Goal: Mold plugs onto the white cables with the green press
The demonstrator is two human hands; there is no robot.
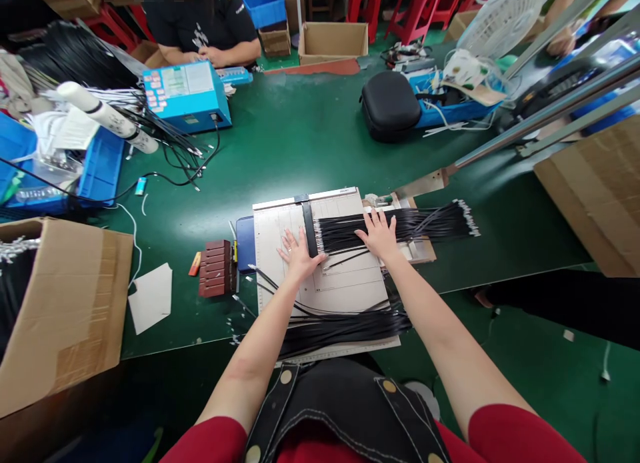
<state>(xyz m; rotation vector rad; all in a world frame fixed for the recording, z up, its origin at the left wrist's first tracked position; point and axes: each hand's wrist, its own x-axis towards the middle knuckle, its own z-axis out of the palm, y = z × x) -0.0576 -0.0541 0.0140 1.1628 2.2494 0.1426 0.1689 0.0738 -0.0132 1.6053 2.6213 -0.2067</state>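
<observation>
My left hand (299,255) lies with fingers spread over the black stop bar (309,230) of a pale paper cutter board (280,226), its thumb by the pale cable ends. Flat across a row of black cables (345,233) rests my right hand (380,235), fingers apart. Those cables run rightward past the board's edge, and their far ends fan out over the table. The cutter's long blade arm (425,183) is raised toward the upper right. Closer to my body, a second bundle of black cables (340,333) lies along the board's near side, with a few loose ones above it.
Left of the board are a brown ridged block (216,268), an orange lighter-like item (195,263) and a white card (153,298). Cardboard boxes (90,303) flank the green table (300,143). Beyond stand a blue machine (187,93) and a black case (391,104). A person sits opposite.
</observation>
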